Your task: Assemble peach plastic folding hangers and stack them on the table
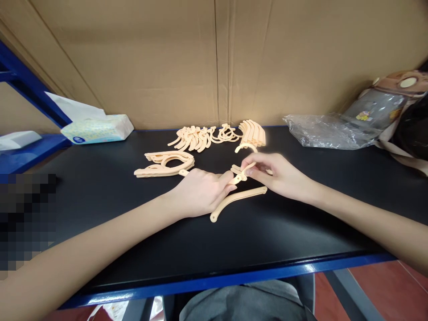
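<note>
Left hand and right hand pinch a seemingly half-joined hanger; stacked hangers lie left of it, loose arms behind.

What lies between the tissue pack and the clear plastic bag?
Head view, from the tissue pack rightward: a loose pile of curved cream pieces, some hook-shaped pieces, then a row of curved bars, short of the clear plastic bag.

Cream pieces, ends touching

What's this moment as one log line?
left hand: holds cream hanger arm | right hand: pinches thin cream piece | loose curved arm: on black tabletop
</note>
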The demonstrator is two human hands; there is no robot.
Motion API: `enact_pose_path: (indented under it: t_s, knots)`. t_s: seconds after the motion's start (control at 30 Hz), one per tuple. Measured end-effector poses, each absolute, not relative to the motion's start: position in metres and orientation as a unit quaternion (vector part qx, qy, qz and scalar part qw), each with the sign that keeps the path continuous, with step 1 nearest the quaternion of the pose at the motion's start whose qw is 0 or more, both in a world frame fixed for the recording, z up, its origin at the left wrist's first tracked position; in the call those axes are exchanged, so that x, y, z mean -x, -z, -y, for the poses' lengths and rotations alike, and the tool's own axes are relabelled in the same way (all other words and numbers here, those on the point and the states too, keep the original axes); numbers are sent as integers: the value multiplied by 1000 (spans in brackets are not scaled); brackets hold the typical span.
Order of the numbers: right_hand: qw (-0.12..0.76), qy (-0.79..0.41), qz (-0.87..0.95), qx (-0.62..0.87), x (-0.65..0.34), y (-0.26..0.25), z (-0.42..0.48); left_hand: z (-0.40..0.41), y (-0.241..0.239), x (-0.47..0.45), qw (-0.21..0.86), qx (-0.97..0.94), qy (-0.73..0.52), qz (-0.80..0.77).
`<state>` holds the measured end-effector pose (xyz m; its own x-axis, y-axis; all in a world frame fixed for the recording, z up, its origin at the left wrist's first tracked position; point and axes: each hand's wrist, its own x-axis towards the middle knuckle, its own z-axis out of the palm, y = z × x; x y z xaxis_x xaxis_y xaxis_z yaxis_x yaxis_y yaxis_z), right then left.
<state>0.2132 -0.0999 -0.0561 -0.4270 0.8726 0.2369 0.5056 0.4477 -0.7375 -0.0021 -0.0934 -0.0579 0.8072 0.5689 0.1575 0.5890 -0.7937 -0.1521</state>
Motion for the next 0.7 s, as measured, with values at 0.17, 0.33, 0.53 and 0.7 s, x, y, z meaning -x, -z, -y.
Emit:
enact_pose_path:
  t_s: [0.17,0.33,0.53,0.7]
  knots:
    - [306,-316,786,434,-211,57,102,93,58,2,96,944,55,312]
    - [301,-314,792,429,-210,55,104,93,58,3,92,945,56,308]
    - [308,-248,823,409,-207,56,108,104,52,-1,29,940,52,337]
    - [309,-182,856,372,-205,57,110,105,50,-1,-67,933,76,346]
